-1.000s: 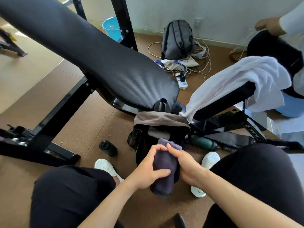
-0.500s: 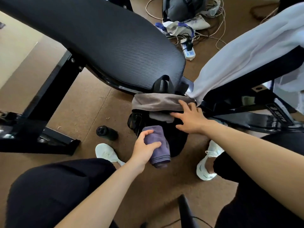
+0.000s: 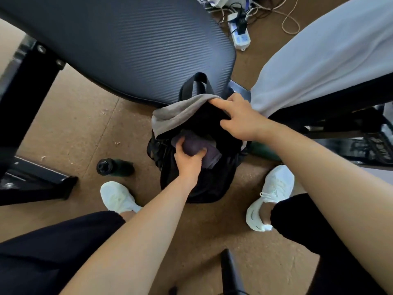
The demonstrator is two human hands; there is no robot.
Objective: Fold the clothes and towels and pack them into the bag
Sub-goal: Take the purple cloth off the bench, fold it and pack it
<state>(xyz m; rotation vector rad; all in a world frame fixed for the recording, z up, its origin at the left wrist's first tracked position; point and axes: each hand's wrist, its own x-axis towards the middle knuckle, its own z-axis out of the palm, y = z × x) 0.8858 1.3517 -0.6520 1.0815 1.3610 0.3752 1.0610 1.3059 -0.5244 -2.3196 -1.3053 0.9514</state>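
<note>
Bag [image 3: 197,184], black, stands open on the floor under the bench pad [image 3: 127,50] and is touched at its far rim by the right hand [image 3: 240,120]. The index finger is laid on the grey towel [image 3: 180,112] draped over that rim, but whether the rim is gripped cannot be told. Rolled purple cloth [image 3: 193,145] is held partly inside the bag's mouth, left hand [image 3: 188,160] wrapped round it; if released shallow it is likely to unroll or be caught on the rim, and the grey towel could be dragged in unfolded.
</note>
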